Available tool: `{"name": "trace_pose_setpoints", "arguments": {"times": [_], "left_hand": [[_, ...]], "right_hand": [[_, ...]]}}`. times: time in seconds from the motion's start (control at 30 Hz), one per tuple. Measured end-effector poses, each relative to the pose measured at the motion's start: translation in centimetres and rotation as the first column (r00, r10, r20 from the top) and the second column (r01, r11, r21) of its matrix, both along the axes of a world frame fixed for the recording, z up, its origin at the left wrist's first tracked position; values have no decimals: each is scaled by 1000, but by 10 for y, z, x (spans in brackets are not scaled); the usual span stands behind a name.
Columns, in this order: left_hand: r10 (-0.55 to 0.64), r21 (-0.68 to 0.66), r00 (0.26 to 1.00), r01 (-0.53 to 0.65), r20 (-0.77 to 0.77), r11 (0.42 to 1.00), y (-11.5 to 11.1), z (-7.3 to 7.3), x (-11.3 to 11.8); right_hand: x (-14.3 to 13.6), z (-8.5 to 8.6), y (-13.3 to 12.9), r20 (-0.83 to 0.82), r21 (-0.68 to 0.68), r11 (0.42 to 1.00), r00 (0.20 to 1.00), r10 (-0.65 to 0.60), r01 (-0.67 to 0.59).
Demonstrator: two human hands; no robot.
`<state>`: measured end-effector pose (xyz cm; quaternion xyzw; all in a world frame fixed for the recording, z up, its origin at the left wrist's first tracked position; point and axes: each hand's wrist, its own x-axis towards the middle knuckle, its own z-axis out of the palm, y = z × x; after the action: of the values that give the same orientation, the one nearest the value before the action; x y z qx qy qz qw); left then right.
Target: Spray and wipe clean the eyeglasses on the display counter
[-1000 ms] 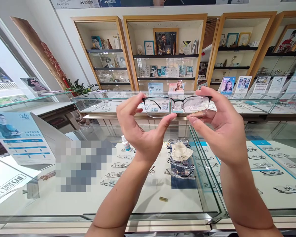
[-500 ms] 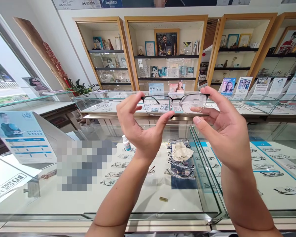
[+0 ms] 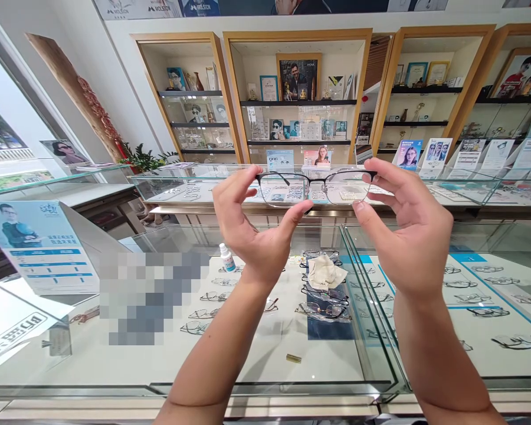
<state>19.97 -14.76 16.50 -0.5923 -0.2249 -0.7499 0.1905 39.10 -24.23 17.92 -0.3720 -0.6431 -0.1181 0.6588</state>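
Observation:
A pair of eyeglasses [image 3: 317,179] with a black upper rim is held up level above the glass counter. My left hand [image 3: 259,236] grips its left end, the fingertips at the upper corner and the thumb reaching under the frame near the bridge. At the other end, my right hand [image 3: 409,242] pinches the frame, with the index finger at the upper corner and the thumb at the lower rim of the right lens. Below, a crumpled cream cloth [image 3: 326,273] lies over a column of glasses. A small white spray bottle [image 3: 227,258] stands left of my left wrist.
The glass display counter [image 3: 265,386] spans the front, with rows of eyeglasses [image 3: 484,311] inside. A small gold-coloured piece [image 3: 293,358] lies near its front. On the left stands a blue-white sign [image 3: 44,248]. Behind are another glass counter [image 3: 194,206] and wooden shelves [image 3: 298,32].
My right fingers have drawn off the right lens toward its outer edge, and the thumb has risen to the lower rim. My left hand and the eyeglasses have shifted slightly right.

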Motion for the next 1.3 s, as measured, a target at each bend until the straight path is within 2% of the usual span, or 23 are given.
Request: {"name": "trace_pose_setpoints", "arguments": {"times": [0.1, 0.33, 0.57, 0.77, 0.93, 1.07, 1.3], "left_hand": [[19, -8, 1000, -19, 3, 1000, 0, 0, -1], [7, 9, 1000, -7, 7, 1000, 0, 3, -2], [24, -7, 999, -24, -33, 1000, -1, 2, -5], [-109, 14, 994, 109, -14, 994, -5, 3, -4], [-131, 49, 991, 130, 1, 990, -9, 8, -3], [-161, -6, 987, 161, -21, 987, -5, 9, -3], [-304, -114, 951, 296, -51, 948, 15, 6, -8]], "right_hand": [[0, 2, -1, 21, -1, 999, 998, -54, 54], [4, 5, 1, 41, -2, 999, 998, -46, 47], [15, 5, 6, 19, -67, 997, 999, 49, -47], [19, 5, 7, -47, -119, 985, 991, 122, -127], [22, 4, 10, -70, -127, 981, 987, 142, -150], [23, 2, 14, -50, -103, 988, 993, 106, -111], [20, 1, 17, -18, -49, 999, 1000, 8, -8]]}}
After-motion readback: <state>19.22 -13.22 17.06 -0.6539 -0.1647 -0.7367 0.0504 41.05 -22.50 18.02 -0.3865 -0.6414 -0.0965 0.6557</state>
